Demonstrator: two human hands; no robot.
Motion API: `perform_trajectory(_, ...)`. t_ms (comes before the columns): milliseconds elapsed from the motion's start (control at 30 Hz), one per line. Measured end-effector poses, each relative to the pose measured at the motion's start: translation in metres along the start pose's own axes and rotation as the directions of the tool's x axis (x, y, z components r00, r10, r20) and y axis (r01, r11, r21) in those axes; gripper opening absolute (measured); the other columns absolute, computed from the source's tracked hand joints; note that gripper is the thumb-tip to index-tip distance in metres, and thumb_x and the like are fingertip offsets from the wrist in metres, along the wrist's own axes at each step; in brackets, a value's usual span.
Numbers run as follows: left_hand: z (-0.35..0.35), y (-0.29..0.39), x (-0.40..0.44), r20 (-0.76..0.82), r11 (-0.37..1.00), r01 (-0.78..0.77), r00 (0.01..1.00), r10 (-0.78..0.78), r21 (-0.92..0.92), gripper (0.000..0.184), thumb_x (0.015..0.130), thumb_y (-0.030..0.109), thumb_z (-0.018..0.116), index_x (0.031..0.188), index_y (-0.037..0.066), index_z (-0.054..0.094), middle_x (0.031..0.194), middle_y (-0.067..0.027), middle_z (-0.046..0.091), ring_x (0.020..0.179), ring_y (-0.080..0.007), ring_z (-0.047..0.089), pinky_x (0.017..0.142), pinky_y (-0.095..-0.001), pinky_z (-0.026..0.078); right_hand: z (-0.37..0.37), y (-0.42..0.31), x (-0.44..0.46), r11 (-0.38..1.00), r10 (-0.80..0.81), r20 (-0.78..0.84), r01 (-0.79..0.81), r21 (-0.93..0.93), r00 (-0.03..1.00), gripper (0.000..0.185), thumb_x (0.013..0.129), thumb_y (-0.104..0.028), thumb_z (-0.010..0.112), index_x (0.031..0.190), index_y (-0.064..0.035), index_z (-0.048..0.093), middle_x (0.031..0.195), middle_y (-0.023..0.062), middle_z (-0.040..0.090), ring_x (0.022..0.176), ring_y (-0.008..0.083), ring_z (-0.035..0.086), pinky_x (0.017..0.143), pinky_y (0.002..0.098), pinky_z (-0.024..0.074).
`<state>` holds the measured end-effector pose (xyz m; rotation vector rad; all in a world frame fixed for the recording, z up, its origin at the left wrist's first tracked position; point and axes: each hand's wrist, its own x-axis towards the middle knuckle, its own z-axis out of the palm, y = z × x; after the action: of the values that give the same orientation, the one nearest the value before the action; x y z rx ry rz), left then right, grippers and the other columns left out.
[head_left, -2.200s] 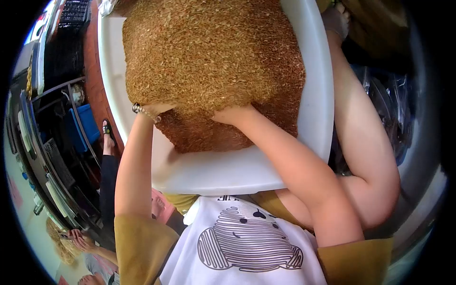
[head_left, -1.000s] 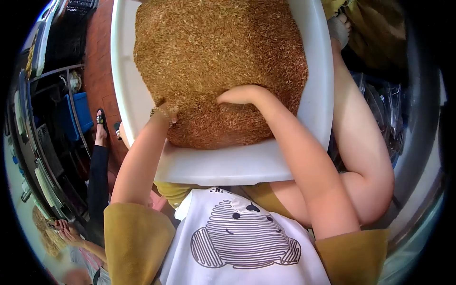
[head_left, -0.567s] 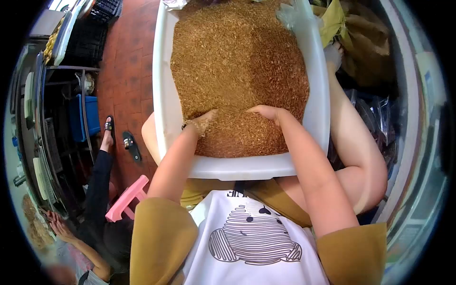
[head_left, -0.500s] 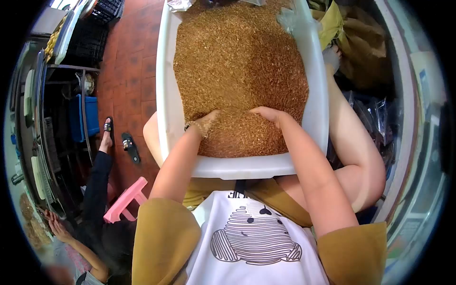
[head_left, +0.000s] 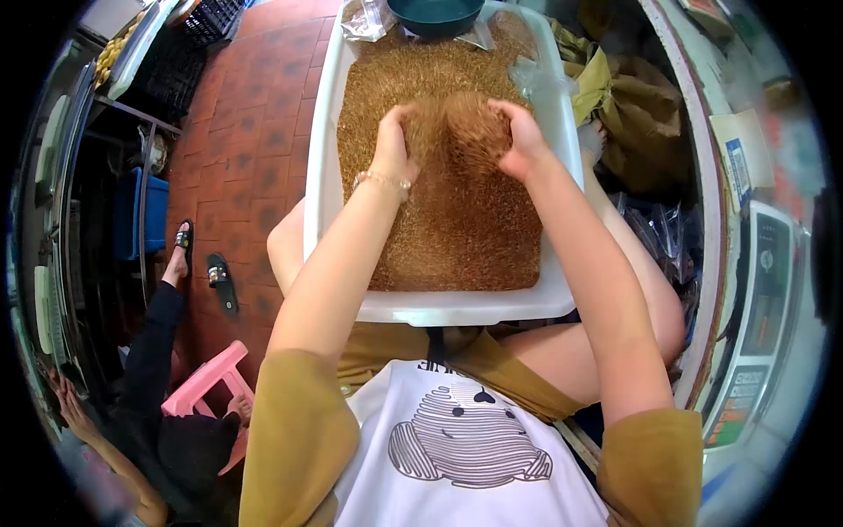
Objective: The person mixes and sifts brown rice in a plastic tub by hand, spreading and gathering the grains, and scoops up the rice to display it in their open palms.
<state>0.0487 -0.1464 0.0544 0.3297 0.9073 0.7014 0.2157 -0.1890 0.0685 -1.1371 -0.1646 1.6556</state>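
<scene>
A white plastic tub (head_left: pixel 430 307) holds a broad layer of loose brown grain (head_left: pixel 465 246), its exact kind unclear. My left hand (head_left: pixel 397 140), with a beaded bracelet at the wrist, is cupped on the left of a raised heap of grain. Opposite it, my right hand (head_left: pixel 524 140) curves around the right side of the same heap. Grain blurs with motion between the two palms and hides most of the fingers. Behind the hands, a dark green bowl (head_left: pixel 435 18) rests at the tub's far end, with clear plastic bags (head_left: pixel 367 22) beside it.
A pink stool (head_left: pixel 206 378) and a slipper (head_left: pixel 221 274) are on the red tiled floor to the left, near another person's leg (head_left: pixel 167 325). A blue bin (head_left: pixel 140 215) sits under a rack. Brown sacks (head_left: pixel 645 105) and a scale-like device (head_left: pixel 755 307) are on the right.
Both hands have moved from the near part of the grain toward the far end, lifting a heap between them. The view has shifted, bringing the green bowl into fuller sight.
</scene>
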Motion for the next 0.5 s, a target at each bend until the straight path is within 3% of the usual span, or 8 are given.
perform_trajectory(67,-0.006,0.005,0.022,0.067,0.981,-0.192,0.979,0.19,0.015,0.032,0.086,0.027,0.041,0.109,0.009,0.053,0.121,-0.0176,0.05,0.115,-0.0269,0.043,0.1,-0.0565,0.027,0.007,-0.009,0.012,0.982,-0.153,0.045,0.147,0.114,0.987,0.033,0.089,-0.023,0.044,0.112,-0.0018,0.054,0.11,0.0155,0.058,0.1,0.027,0.056,0.092,0.0417,0.0431)
perform_trajectory(100,0.003,0.009,0.008,0.086,0.979,-0.2,0.977,0.197,0.027,0.037,0.085,0.026,0.045,0.114,0.005,0.052,0.123,-0.0149,0.05,0.115,-0.0273,0.045,0.1,-0.0515,0.029,0.009,-0.007,0.012,0.978,-0.208,-0.007,0.209,0.02,0.978,0.034,0.088,-0.023,0.046,0.114,-0.002,0.053,0.112,0.0145,0.057,0.101,0.0272,0.056,0.091,0.0411,0.0433)
perform_trajectory(200,0.005,-0.008,-0.008,-0.149,0.824,-0.309,0.895,0.421,0.475,0.044,0.084,0.028,0.049,0.119,0.002,0.051,0.12,-0.0123,0.054,0.111,-0.0257,0.05,0.1,-0.0447,0.031,0.006,0.01,0.005,0.889,-0.356,-0.111,0.3,-0.345,0.928,0.04,0.086,-0.023,0.049,0.121,-0.003,0.047,0.118,0.0129,0.054,0.104,0.0275,0.053,0.09,0.0396,0.0428)
perform_trajectory(233,-0.003,-0.011,-0.02,-0.054,0.759,-0.37,0.882,0.467,0.535,0.053,0.08,0.028,0.053,0.126,0.003,0.044,0.126,-0.0147,0.047,0.115,-0.0284,0.045,0.102,-0.0439,0.029,-0.001,0.02,-0.003,0.817,-0.388,-0.126,0.277,-0.506,0.913,0.044,0.085,-0.022,0.05,0.124,-0.0036,0.045,0.119,0.0133,0.053,0.106,0.0274,0.052,0.09,0.0394,0.0421)
perform_trajectory(300,-0.039,-0.027,-0.011,0.04,0.523,-0.376,0.838,0.545,0.765,0.051,0.08,0.025,0.053,0.124,0.002,0.044,0.123,-0.0178,0.047,0.115,-0.0301,0.047,0.098,-0.041,0.035,-0.018,0.043,-0.016,0.629,-0.469,-0.134,0.224,-0.745,0.873,0.048,0.084,-0.022,0.052,0.127,-0.0042,0.042,0.121,0.0148,0.051,0.109,0.0279,0.051,0.091,0.0399,0.0415)
perform_trajectory(400,-0.065,-0.035,-0.036,0.065,0.136,-0.153,0.86,0.507,0.979,0.047,0.079,0.022,0.054,0.119,-0.001,0.044,0.112,-0.0215,0.053,0.107,-0.0346,0.053,0.09,-0.0394,0.043,-0.054,0.076,-0.034,0.27,-0.576,-0.112,0.06,-0.961,0.81,0.048,0.083,-0.023,0.054,0.125,-0.004,0.042,0.121,0.0178,0.05,0.109,0.0304,0.051,0.091,0.0423,0.0424)
perform_trajectory(467,-0.071,-0.036,-0.049,0.014,-0.119,0.047,0.886,0.464,0.992,0.046,0.078,0.022,0.055,0.116,-0.001,0.044,0.108,-0.0206,0.056,0.101,-0.0355,0.056,0.088,-0.0408,0.044,-0.071,0.089,-0.044,-0.051,-0.61,-0.087,-0.148,-0.988,0.788,0.044,0.083,-0.023,0.053,0.121,-0.0032,0.043,0.12,0.0196,0.051,0.106,0.0326,0.053,0.089,0.0441,0.044)
perform_trajectory(500,-0.075,-0.036,-0.05,0.013,-0.277,0.112,0.912,0.41,0.954,0.05,0.079,0.024,0.055,0.12,-0.001,0.04,0.106,-0.018,0.058,0.099,-0.0325,0.058,0.084,-0.0409,0.046,-0.071,0.09,-0.049,-0.101,-0.543,-0.13,-0.219,-0.971,0.83,0.042,0.083,-0.024,0.052,0.12,-0.0033,0.044,0.119,0.02,0.051,0.105,0.0337,0.054,0.089,0.0451,0.0443)
